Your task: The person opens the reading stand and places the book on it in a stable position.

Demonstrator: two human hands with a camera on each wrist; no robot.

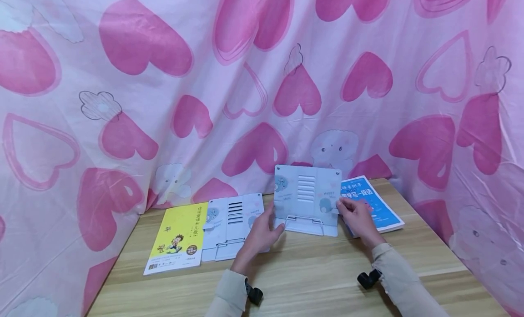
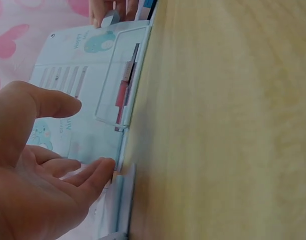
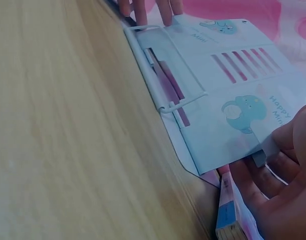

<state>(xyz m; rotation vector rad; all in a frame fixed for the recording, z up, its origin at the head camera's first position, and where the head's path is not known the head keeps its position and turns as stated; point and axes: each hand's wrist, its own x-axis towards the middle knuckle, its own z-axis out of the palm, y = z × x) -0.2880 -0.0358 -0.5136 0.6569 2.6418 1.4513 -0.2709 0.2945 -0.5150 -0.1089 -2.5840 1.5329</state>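
A pale blue book stand [image 1: 306,208] with slots and cartoon prints stands upright, leaning back, on the table. Across its lower front lies a wire page holder [image 2: 103,82]. My right hand [image 1: 360,218] pinches a small grey tab [image 3: 260,158] at the stand's right edge between thumb and fingers. At the left edge, my left hand [image 1: 262,233] has its fingers extended by the stand's side. Its thumb [image 2: 62,104] is spread apart, in front of the panel. Whether the left fingertips press on the stand is hard to tell.
A second, matching book stand [image 1: 219,237] is to the left, partly behind my left hand. Beside it lies a yellow book [image 1: 176,233]. A blue book [image 1: 382,212] lies behind my right hand. Pink heart-print cloth [image 1: 245,89] hangs around the wooden table [image 1: 311,280].
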